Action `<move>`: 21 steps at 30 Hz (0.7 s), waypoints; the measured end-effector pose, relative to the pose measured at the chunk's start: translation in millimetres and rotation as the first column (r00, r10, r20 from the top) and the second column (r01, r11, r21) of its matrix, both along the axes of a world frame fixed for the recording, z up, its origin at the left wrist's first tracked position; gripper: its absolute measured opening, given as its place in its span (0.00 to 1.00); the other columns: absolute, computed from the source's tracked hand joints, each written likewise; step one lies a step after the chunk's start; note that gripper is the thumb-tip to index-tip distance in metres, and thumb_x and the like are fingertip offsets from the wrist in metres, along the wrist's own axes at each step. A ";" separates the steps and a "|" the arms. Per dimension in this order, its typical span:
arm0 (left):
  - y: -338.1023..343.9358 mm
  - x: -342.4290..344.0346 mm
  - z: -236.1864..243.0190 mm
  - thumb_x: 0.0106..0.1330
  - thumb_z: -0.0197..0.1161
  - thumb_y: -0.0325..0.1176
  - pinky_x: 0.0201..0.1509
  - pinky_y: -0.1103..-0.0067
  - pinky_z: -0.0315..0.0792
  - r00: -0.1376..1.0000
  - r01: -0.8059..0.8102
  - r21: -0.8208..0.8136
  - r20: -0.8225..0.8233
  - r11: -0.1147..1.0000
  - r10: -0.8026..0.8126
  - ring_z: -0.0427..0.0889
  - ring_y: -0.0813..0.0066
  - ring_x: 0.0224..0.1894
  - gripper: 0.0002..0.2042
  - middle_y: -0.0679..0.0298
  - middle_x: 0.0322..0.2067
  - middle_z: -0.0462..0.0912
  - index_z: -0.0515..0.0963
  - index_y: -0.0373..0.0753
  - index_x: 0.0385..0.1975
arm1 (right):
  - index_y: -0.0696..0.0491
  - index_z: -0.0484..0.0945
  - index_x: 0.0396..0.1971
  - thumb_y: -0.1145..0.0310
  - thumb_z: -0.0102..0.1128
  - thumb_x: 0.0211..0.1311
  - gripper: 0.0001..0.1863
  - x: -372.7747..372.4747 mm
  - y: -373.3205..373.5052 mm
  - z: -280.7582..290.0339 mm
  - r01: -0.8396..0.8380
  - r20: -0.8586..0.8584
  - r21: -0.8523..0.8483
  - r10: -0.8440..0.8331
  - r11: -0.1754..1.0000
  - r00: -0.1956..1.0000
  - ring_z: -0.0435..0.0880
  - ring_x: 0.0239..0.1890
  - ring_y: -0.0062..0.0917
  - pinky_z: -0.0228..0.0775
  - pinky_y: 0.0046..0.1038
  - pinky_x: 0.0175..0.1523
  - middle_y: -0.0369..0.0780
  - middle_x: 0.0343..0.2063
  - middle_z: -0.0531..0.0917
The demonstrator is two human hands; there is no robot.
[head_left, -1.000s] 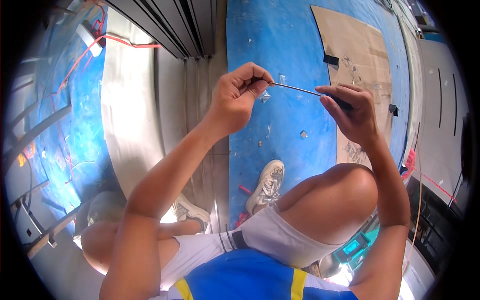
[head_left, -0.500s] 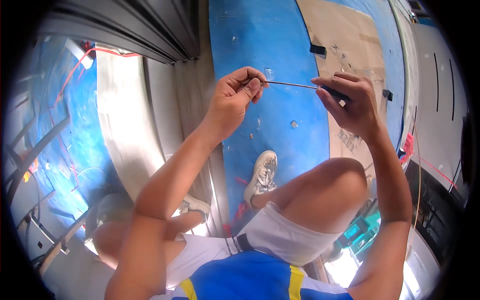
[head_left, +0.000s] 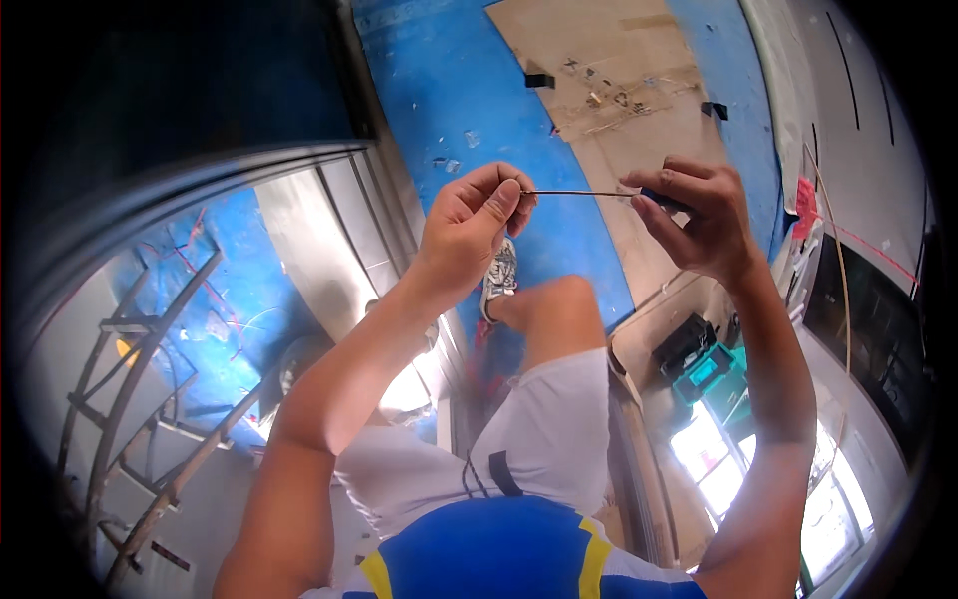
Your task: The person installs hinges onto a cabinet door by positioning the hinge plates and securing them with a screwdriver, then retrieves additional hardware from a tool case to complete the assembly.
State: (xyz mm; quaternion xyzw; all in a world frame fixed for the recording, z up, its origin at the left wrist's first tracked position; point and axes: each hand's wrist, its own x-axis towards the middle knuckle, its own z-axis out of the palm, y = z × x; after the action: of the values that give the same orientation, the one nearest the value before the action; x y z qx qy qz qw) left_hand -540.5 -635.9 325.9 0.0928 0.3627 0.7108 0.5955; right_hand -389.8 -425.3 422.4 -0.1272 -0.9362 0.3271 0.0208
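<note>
1. Left-hand grip [head_left: 471, 228] is pressing thumb and curled forefinger together near 12 o'clock, pinching the tip end of a screwdriver-like tool [head_left: 581, 193]; the fingertips are covering that end, so I cannot tell whether a small part is being held there too.
2. Right-hand grip [head_left: 705, 215] is closing around the tool's handle [head_left: 666, 203] near 2 o'clock, the thumb pressing from below and the fingers lying over the top.
3. Between the hands, the tool is stretching almost level, its tip pointing to 9 o'clock and its handle lying toward 3 o'clock.
4. Its shaft is looking thin, straight and metallic, while the dark handle is mostly hiding inside the right hand.
5. Both hands are holding the tool up above the floor, where a blue covering [head_left: 424, 110] is spreading toward 12 o'clock and a brown cardboard sheet [head_left: 644, 150] is lying over it toward 1 o'clock.
6. Just below the left hand, a pale shoe [head_left: 502, 268] is resting on the blue covering.
7. Between 3 and 4 o'clock, a teal object [head_left: 707, 371] is sitting beside a black one [head_left: 681, 342]; toward 8 o'clock, a ladder-like frame [head_left: 157, 324] is standing out at the side.
</note>
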 end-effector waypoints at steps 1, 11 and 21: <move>7.0 4.3 25.1 0.74 0.55 0.37 0.41 0.82 0.62 1.000 0.017 -0.003 -0.006 1.000 -0.017 0.67 0.79 0.34 0.10 0.67 0.31 0.73 0.75 0.35 0.37 | 0.52 0.86 0.34 0.73 0.68 0.51 0.08 9.0 4.8 22.3 0.023 -0.001 -0.011 -0.023 1.000 1.000 0.80 0.17 0.27 0.67 0.23 0.23 0.38 0.17 0.78; 90.5 49.6 231.5 0.73 0.54 0.28 0.37 0.85 0.63 0.729 0.017 -0.234 -0.662 0.972 -0.172 0.69 0.82 0.31 0.07 0.68 0.28 0.73 0.74 0.33 0.34 | 0.50 0.85 0.35 0.69 0.69 0.49 0.10 88.7 42.4 217.5 0.159 -0.068 0.248 -0.147 0.956 0.987 0.76 0.17 0.29 0.63 0.30 0.22 0.36 0.17 0.76; 154.0 32.8 291.1 0.61 0.58 0.15 0.33 0.76 0.69 0.291 0.123 -0.085 -0.950 0.989 -0.118 0.76 0.62 0.29 0.04 0.55 0.28 0.76 0.75 0.31 0.31 | 0.60 0.86 0.34 0.66 0.63 0.65 0.11 121.4 67.1 241.9 0.580 0.447 -0.741 -0.397 0.337 0.802 0.65 0.20 0.08 0.56 0.19 0.23 0.27 0.16 0.73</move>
State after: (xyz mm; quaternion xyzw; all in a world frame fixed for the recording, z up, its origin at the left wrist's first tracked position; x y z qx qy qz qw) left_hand -507.8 -481.9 617.0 0.5231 0.6346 0.4724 0.3171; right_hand -268.4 -358.3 664.4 -0.4256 -0.5637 0.7071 -0.0343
